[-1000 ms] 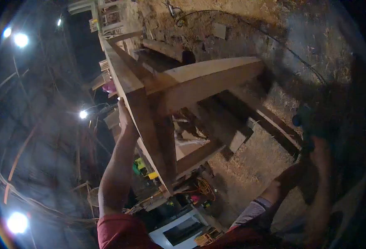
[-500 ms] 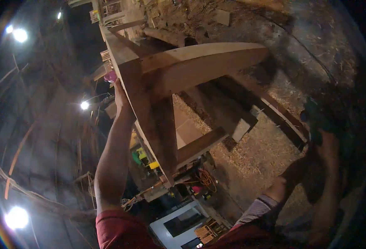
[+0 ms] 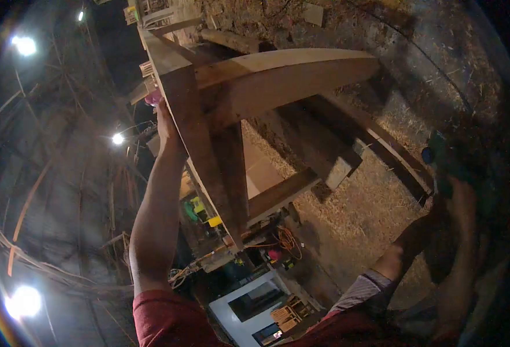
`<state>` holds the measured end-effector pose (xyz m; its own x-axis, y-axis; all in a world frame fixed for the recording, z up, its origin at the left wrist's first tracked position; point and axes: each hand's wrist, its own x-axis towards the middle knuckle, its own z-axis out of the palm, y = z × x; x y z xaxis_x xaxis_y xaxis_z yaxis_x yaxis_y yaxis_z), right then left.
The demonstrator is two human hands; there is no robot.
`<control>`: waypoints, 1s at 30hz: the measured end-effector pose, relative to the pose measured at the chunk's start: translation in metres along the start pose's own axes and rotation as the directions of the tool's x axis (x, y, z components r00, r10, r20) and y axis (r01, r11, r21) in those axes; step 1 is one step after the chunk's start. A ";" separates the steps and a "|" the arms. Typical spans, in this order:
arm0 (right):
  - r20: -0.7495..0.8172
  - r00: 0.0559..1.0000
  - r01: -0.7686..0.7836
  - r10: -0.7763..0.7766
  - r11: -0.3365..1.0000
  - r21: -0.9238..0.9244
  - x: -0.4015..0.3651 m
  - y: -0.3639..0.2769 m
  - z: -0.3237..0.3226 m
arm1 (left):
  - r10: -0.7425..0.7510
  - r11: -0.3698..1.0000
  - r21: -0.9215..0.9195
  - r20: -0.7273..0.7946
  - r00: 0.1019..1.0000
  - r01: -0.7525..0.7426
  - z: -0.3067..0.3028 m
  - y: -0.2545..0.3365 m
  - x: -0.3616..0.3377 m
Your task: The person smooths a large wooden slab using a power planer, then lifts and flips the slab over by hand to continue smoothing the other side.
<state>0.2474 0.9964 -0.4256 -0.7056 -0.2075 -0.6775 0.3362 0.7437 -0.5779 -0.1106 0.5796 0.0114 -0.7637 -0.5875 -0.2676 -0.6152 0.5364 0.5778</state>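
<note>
Dim workshop, sawdust-strewn floor below. Nearest, the right hand sits in shadow against a dark tool; its grip cannot be determined. The left hand, arm raised, clasps the edge of the wooden frame, which is held tilted overhead. A lamp glares beyond.

Dim, warm scene. Bare lamps glare at left, timber lit, right side in blurred shadow. Fisheye bends the dark edges.
</note>
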 end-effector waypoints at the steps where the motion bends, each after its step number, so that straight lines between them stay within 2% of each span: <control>1: -0.006 1.000 0.004 -0.004 1.000 -0.005 0.001 0.003 0.002 | -0.001 1.000 -0.002 0.001 1.000 0.001 0.000 -0.001 0.001; 5: -0.003 1.000 0.020 -0.020 1.000 -0.001 0.009 0.020 0.020 | 0.002 1.000 -0.007 0.008 1.000 -0.002 0.000 0.000 0.006; 14: -0.010 0.997 0.078 -0.078 0.996 0.034 0.007 -0.002 -0.003 | -0.015 0.999 -0.037 0.003 1.000 0.015 -0.001 -0.005 0.007; 15: -0.015 0.995 0.100 -0.099 0.994 0.045 0.009 -0.005 -0.007 | -0.020 1.000 -0.018 -0.039 0.999 0.020 0.005 -0.002 0.004; 17: 0.089 0.996 0.018 -0.015 0.999 -0.037 0.023 0.013 0.012 | -0.039 0.999 -0.008 -0.133 0.990 0.038 0.016 0.006 -0.010; 19: 0.057 0.994 0.105 -0.098 0.986 -0.129 0.015 -0.010 -0.013 | 0.056 0.997 0.069 -0.169 0.984 -0.045 -0.014 -0.025 0.023; 21: 0.118 0.992 0.057 -0.048 0.996 -0.071 0.010 -0.034 -0.034 | 0.294 0.938 0.266 -0.266 0.918 -0.223 -0.007 -0.037 0.025; 23: 0.037 0.981 0.190 -0.190 0.982 0.012 -0.011 -0.050 -0.054 | 0.334 0.790 0.585 -0.158 0.929 -0.184 -0.010 -0.033 0.020; 24: 0.066 0.982 0.177 -0.175 0.984 -0.031 -0.023 -0.053 -0.055 | 0.352 0.675 0.716 -0.104 0.930 -0.176 -0.011 -0.031 0.016; 25: 0.094 0.983 0.163 -0.156 0.984 -0.077 -0.032 -0.060 -0.065 | 0.318 0.593 0.799 -0.123 0.940 -0.096 -0.008 -0.023 0.010; 26: 0.126 0.985 0.127 -0.118 0.990 -0.066 -0.044 -0.082 -0.086 | 0.272 0.670 0.742 -0.237 0.933 -0.006 -0.005 -0.032 0.022; 27: 0.162 0.984 0.087 -0.077 0.995 -0.055 -0.061 -0.105 -0.105 | 0.164 0.773 0.626 -0.349 0.923 0.099 0.002 -0.014 0.001; 28: 0.086 0.975 0.207 -0.203 0.977 -0.041 -0.080 -0.109 -0.116 | 0.052 0.851 0.486 -0.452 0.891 0.197 0.009 0.006 -0.022; 29: 0.013 0.945 0.328 -0.328 0.944 -0.033 -0.099 -0.113 -0.127 | 0.045 0.799 0.562 -0.410 0.911 0.214 0.006 0.007 -0.026; 30: 0.065 0.952 0.303 -0.298 0.950 -0.082 -0.116 -0.136 -0.150 | 0.163 0.834 0.551 -0.318 0.934 0.042 -0.001 -0.013 -0.031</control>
<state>0.1899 1.0141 -0.2001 -0.7318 -0.4604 -0.5025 0.0547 0.6952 -0.7167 -0.0787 0.5901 0.0125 -0.7514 -0.6537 0.0898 -0.6525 0.7564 0.0457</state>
